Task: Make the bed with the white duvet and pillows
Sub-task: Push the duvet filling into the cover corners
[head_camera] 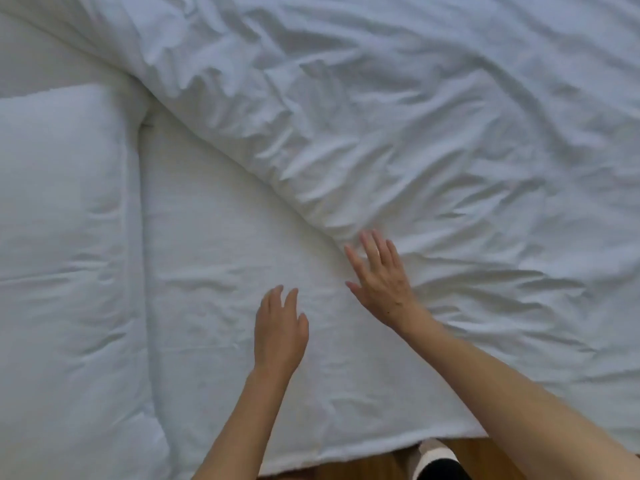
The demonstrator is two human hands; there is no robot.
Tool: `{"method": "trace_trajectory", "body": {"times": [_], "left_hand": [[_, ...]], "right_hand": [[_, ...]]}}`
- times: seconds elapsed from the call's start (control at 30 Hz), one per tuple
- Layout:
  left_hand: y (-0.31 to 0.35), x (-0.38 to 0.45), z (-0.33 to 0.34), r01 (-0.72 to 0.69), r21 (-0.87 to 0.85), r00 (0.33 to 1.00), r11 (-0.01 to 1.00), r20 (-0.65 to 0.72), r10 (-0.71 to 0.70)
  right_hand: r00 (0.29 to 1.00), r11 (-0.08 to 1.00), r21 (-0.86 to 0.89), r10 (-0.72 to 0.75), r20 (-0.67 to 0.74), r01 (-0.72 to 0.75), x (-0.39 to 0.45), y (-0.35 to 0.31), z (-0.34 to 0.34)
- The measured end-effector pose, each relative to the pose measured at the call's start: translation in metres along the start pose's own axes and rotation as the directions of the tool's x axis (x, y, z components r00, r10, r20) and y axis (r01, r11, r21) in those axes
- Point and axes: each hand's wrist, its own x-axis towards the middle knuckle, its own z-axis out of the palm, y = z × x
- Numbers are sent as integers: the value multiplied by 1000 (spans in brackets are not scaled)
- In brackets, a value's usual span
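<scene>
Currently listed: white duvet (433, 126), rumpled, covering the upper and right of the frame, its folded edge running diagonally down to centre. Pillow (62, 237) at left, lying on the bed sheet (214, 209). Right hand (379, 277), fingers straight and spread, resting on the duvet edge. Left hand (278, 332), fingers relaxed and apart, holding nothing, over the sheet. Wooden floor (363, 467) at bottom.

No readable text, labels, brand marks or numbers anywhere in the head view. The duvet (415, 116), pillow (59, 237) and bed sheet (214, 237) are plain white fabric. The shoe (433, 460) at the bottom edge may carry a mark, but it's too blurred to tell.
</scene>
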Motion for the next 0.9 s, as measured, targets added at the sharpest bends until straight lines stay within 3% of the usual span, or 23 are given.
{"method": "trace_trajectory", "body": {"times": [0.07,0.17,0.27,0.4,0.53,0.7,0.83,0.9], "left_hand": [[-10,46,2,-55,-3,993,998,-105,55],[-20,97,2,-103,-40,970,994,-226,91],[-24,131,6,-123,-75,964,990,-244,102],[-22,159,16,-130,-57,959,990,-261,111],[4,168,9,-124,-169,954,978,-293,71],[49,184,-21,-256,-259,908,931,-395,140],[107,216,-62,-419,-240,825,876,-505,256],[137,232,-76,-435,-291,814,852,-531,235]], "right_hand": [[994,999,-52,4,-112,-10,34,9,16],[976,984,-72,151,-155,-164,73,25,38],[954,971,-67,211,-212,-229,88,35,59],[914,979,-17,182,-362,-202,97,45,56],[913,978,107,208,-352,-181,105,55,24],[872,979,153,192,-450,-136,89,83,-60],[846,970,115,245,-474,-216,98,145,-120],[826,953,125,303,-475,-277,110,175,-137]]}}
